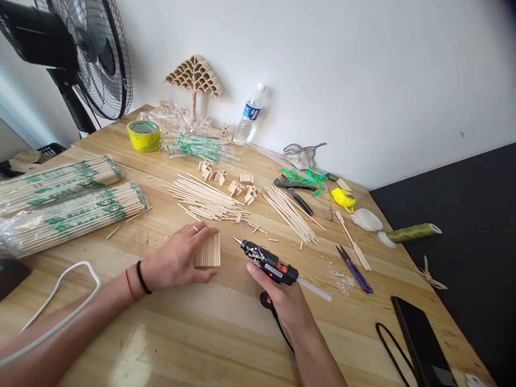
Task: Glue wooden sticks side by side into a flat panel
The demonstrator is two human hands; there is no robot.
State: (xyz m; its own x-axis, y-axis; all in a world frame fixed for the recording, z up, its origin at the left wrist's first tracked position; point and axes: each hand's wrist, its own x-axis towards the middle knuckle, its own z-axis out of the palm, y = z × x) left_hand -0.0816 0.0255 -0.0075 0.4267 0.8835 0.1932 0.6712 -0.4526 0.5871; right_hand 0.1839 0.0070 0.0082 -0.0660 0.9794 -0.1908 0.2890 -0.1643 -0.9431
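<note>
Left hand: my left hand (177,258) is partly curled, thumb and fingers spread around a small panel of sticks (208,253) and gripping it by its opposite edges.
Left arm: my forearm comes in from the lower left, low over the tabletop (193,333), with a black band (144,277) and a red string (130,285) at the wrist and a ring (195,229) on one finger.
Right hand: my right hand (282,298) is closed around a black glue gun (270,262), thumb along its near side.
Right arm: my forearm rises from the bottom edge, right of centre.
Glue gun: its nozzle points up and left, near the panel but apart from it; a clear glue stick (316,290) juts from the back.
Panel: flat, its sticks side by side, in front of me.
Just beyond: loose sticks (205,199) lie in a pile, with small stick pieces (244,191) behind and more long sticks (290,215) to the right.
Right side: scissors (355,269), cutters (296,191) and a black phone (423,341).
Left side: two wrapped stick packs (80,217) and a yellow tape roll (144,137).
At the wall: a stick tree (194,80) and a water bottle (250,115).
</note>
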